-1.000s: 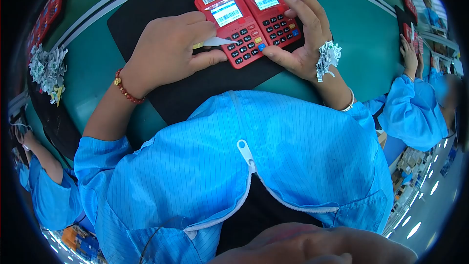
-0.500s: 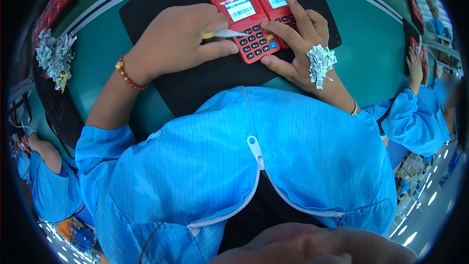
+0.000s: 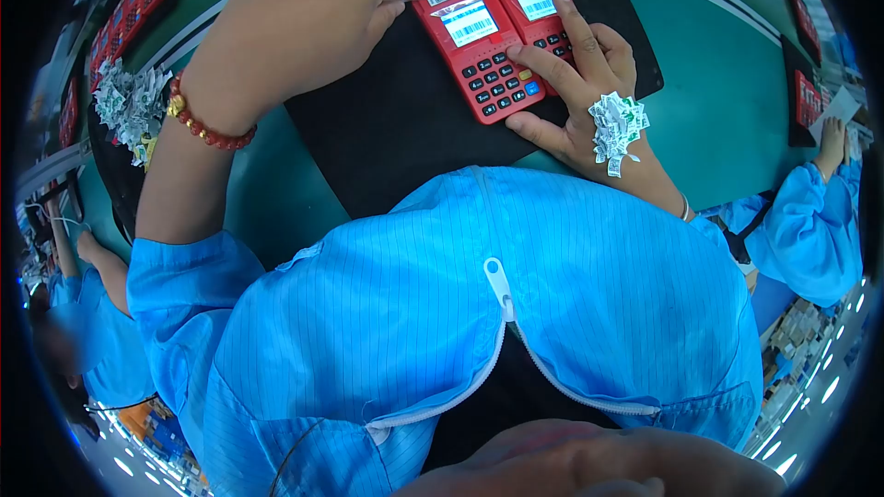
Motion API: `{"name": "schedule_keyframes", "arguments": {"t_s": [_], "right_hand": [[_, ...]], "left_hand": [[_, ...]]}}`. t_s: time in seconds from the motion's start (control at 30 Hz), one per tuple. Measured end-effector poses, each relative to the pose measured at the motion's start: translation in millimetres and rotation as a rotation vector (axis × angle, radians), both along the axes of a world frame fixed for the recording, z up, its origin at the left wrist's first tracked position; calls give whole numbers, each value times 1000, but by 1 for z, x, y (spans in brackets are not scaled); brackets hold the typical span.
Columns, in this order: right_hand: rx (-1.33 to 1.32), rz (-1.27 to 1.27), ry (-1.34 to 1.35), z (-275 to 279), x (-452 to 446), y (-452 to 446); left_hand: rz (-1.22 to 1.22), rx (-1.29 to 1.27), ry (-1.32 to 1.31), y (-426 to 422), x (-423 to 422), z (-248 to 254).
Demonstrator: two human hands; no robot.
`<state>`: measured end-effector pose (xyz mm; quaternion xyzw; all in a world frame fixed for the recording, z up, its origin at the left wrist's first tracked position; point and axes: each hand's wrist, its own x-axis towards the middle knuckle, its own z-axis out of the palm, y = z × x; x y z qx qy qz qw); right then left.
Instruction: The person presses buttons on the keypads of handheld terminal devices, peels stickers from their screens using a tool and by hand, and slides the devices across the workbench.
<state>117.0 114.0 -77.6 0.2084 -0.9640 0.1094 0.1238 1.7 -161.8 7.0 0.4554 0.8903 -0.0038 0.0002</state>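
Note:
Two red card payment terminals lie side by side on a black mat, with barcodes on their screens and QR stickers above. My right hand rests over them with fingers spread, one fingertip by the left keypad and another at the right screen. A clump of small printed paper scraps sticks to the back of that hand. My left hand is closed in a pinch at the upper left corner of the left terminal. Whatever it grips is hidden.
The black mat lies on a green table. A heap of paper scraps sits at the left, near more red terminals. People in blue smocks sit on both sides; at the right, one person's hand is near another terminal.
My left hand has moved up and left from the keypad to the terminal's top corner. The pointed white and yellow tool it held is no longer visible. My right hand stays on the terminals.

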Motion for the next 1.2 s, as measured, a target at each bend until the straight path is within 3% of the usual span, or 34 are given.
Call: {"name": "schedule_keyframes", "arguments": {"t_s": [0.33,0.43,0.6,0.63,0.73,0.9,1.03,1.1,1.17,1.2], "right_hand": [[-28,28,19,-2,-2,7],[-28,8,-9,-2,-1,4],[-9,-1,-16,3,-2,-3],[-15,0,-6,1,-2,-2],[-38,-1,-4,1,0,1],[-17,-1,6,3,0,0],[-27,-16,-36,3,3,-6],[2,-10,-40,4,4,-7],[5,-8,-37,3,4,-7],[5,-11,-33,4,5,-6]], "left_hand": [[-184,-116,-7,22,-21,13],[-161,-3,-7,14,-14,-4],[176,383,-5,16,7,-59],[147,488,20,19,5,-62],[134,439,-161,11,-10,-47],[10,347,-107,22,-16,-44],[46,525,10,35,-8,-66],[361,821,-190,40,-10,-74],[390,1019,-270,56,-8,-42],[261,1060,-186,69,2,-27]]}}
